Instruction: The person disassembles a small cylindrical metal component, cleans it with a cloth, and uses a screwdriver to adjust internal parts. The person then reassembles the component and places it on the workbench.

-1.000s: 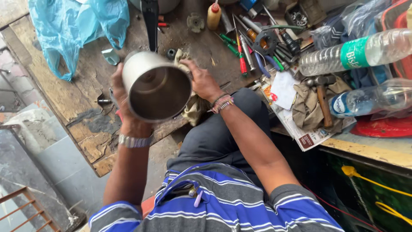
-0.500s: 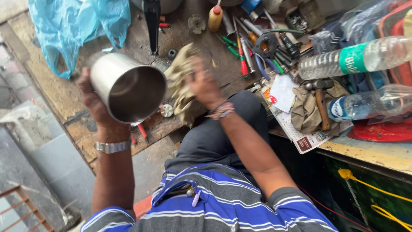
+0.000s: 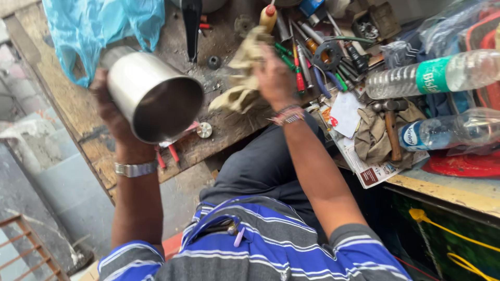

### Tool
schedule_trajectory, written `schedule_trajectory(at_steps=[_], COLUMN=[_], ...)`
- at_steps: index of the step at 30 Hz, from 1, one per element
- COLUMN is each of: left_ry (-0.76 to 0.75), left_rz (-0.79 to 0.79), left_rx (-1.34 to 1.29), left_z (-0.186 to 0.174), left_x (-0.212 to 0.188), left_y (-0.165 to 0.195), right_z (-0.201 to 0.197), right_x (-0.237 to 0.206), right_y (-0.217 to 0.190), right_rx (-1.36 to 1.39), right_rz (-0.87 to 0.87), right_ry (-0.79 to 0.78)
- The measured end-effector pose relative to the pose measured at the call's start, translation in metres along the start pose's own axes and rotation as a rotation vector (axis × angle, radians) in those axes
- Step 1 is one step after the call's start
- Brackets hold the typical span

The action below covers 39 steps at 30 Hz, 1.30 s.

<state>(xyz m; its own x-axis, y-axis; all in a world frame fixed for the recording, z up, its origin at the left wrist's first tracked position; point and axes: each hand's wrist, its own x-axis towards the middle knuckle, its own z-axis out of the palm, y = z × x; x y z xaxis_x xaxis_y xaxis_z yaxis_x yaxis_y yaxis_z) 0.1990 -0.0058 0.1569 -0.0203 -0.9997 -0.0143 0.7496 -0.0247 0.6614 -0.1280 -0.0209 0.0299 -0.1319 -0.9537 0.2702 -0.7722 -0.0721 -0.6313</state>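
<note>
Gripping the steel cup firmly in the left hand, the rag is kept bunched in the closed right hand

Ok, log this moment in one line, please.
left hand: holds steel cup | right hand: grips beige rag | cup and rag apart | below: cluttered wooden bench

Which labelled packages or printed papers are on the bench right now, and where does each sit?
Upper water bottle: lying at the right edge, clear plastic, green label band.
Lower water bottle: lying below it, clear plastic, blue and white label.
Printed paper: flat under the hammer and rag, white with a red corner.
Small bottle: top centre, yellowish, red cap.
</note>
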Motion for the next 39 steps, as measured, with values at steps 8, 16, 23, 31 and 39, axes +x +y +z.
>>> schedule_trajectory(at_steps=[8, 16, 23, 31, 39], left_ry=[0.034, -0.211, -0.399, -0.478, -0.514], left_rz=[-0.029, 0.573, 0.437, 0.326, 0.385], left_rx=[-0.078, 1.063, 1.062, 1.070, 1.056], left_z=[0.003, 0.043, 0.037, 0.029, 0.034], left_x=[0.004, -0.005, -0.005, -0.008, 0.001], left_y=[-0.019, -0.100, -0.187, -0.214, -0.221], right_z=[0.044, -0.114, -0.261, -0.230, -0.159], right_x=[-0.039, -0.071, -0.125, -0.106, -0.053], right_y=[-0.021, 0.036, 0.050, -0.012, -0.064], right_rx=[-0.095, 0.279, -0.675, -0.255, 0.268], right_rz=[-0.182, 0.128, 0.205, 0.130, -0.156], right_ry=[-0.220, 0.231, 0.121, 0.163, 0.185])
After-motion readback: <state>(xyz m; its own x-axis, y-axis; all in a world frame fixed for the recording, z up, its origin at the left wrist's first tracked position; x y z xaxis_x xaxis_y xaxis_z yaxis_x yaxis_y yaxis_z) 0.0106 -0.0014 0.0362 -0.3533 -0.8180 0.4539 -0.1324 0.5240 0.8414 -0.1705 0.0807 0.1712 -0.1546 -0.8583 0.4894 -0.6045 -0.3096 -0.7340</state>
